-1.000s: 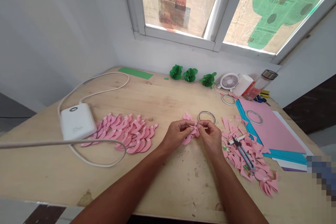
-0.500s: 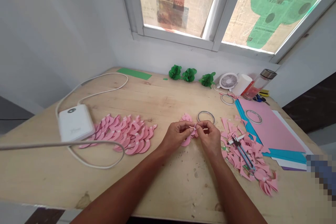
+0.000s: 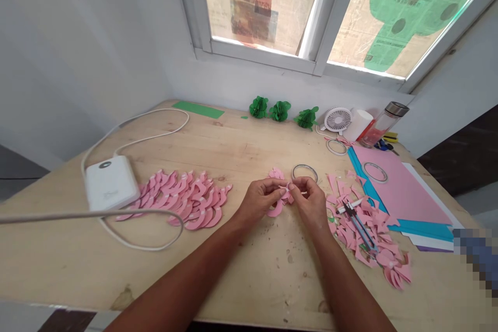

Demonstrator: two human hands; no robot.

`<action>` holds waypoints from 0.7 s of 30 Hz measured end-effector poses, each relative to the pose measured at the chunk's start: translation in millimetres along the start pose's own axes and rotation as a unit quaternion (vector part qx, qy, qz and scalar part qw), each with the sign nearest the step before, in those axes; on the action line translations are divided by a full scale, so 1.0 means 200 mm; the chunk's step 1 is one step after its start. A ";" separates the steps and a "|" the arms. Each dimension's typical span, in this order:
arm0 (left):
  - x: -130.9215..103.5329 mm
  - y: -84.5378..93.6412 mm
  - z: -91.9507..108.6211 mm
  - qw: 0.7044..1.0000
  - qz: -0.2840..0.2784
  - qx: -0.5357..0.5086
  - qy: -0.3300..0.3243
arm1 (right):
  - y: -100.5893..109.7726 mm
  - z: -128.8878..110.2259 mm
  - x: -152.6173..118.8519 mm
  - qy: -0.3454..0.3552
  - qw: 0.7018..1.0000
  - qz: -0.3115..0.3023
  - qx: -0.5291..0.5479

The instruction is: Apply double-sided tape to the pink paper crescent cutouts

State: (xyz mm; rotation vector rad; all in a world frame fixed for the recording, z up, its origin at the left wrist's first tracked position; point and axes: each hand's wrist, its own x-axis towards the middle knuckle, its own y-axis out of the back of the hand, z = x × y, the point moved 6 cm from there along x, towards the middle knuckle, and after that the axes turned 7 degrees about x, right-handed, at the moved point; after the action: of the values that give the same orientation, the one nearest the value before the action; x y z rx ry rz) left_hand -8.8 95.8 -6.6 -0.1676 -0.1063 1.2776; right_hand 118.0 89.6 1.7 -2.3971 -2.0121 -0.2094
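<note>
My left hand (image 3: 264,196) pinches the left side of a small pink paper piece (image 3: 287,193) at the middle of the table. My right hand (image 3: 310,198) closes finger and thumb on the same piece from the right, so the fingertips nearly meet. Other pink paper petals (image 3: 275,210) show below and behind my left fingers. Just beyond my right hand lies a roll of tape (image 3: 304,167). Rows of overlapping pink paper cutouts (image 3: 194,199) lie to the left.
A white power bank (image 3: 112,184) with a looping cable sits left. Pink scraps (image 3: 383,241) with a cutter (image 3: 360,225) lie right, beside stacked paper sheets (image 3: 404,187). Green paper flowers (image 3: 280,111), a fan (image 3: 337,120) and a bottle (image 3: 385,124) stand along the back.
My fingertips have shifted slightly on the pink piece, and more of it shows between them. The camera view has moved very little.
</note>
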 end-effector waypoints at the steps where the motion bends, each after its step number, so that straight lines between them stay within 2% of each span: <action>1: 0.00 0.01 0.00 1.000 0.008 -0.004 0.007 | 0.00 0.00 0.00 -0.006 1.000 -0.002 0.016; 5: 0.00 0.04 -0.01 0.998 0.049 -0.020 0.025 | 0.01 0.00 0.00 -0.004 0.999 0.021 0.046; 9: 0.00 0.04 -0.01 0.998 0.049 -0.036 0.017 | 0.02 -0.02 -0.01 0.033 0.998 0.034 0.034; 14: -0.01 0.03 0.01 0.998 0.060 -0.032 0.007 | -0.01 -0.07 -0.03 0.097 0.995 0.003 -0.018; 21: 0.00 0.03 0.01 0.999 0.049 -0.017 -0.016 | -0.03 -0.09 -0.04 0.096 0.994 -0.020 -0.044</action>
State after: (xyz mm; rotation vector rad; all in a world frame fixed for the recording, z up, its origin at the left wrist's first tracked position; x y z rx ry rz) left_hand -14.9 96.9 -6.2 -0.1832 -0.1488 1.3773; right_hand 109.9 82.0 17.6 -2.2851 -2.0031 -0.5191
